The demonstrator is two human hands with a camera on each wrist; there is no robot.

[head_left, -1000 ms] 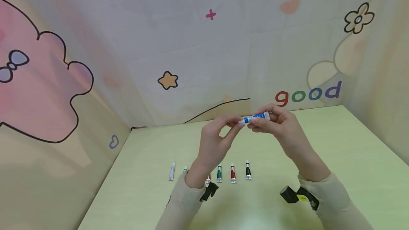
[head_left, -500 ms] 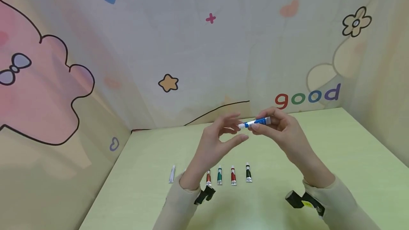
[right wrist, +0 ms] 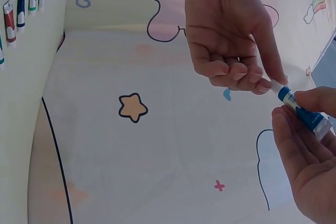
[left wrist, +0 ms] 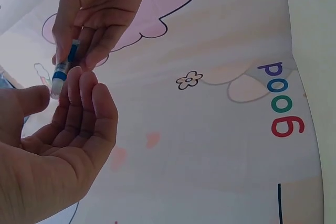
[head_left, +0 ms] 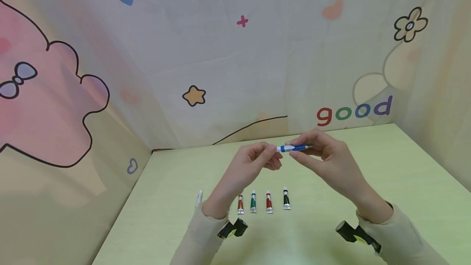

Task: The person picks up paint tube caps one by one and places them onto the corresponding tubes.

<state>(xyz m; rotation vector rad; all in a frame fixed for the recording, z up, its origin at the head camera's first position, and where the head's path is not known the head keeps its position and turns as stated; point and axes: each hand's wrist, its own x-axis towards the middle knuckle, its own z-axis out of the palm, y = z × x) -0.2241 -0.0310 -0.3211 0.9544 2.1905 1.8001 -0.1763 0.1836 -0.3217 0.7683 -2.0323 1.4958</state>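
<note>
Above the table, a small blue and white paint tube point(head_left: 294, 148) lies almost level between the two hands. The right hand point(head_left: 327, 160) pinches its body between thumb and fingers near the flat crimped end. At the other end, the left hand point(head_left: 254, 160) pinches the white cap point(right wrist: 276, 85) between thumb and index finger. Its other fingers are curled below the cap in the head view. In the left wrist view the cap point(left wrist: 55, 88) shows between the left thumb and the fingertips.
On the pale green table point(head_left: 324, 199) stand in a row an orange-red tube point(head_left: 241, 205), a green tube point(head_left: 253, 202), a red tube point(head_left: 269, 203) and a black tube point(head_left: 286, 199). A white tube point(head_left: 199, 198) is partly behind the left sleeve. A printed curtain point(head_left: 235, 60) hangs behind.
The left hand came off the cap, its thumb and fingers spread half a second ago, and now pinches it again. The tube has turned more level and sunk slightly with the right hand.
</note>
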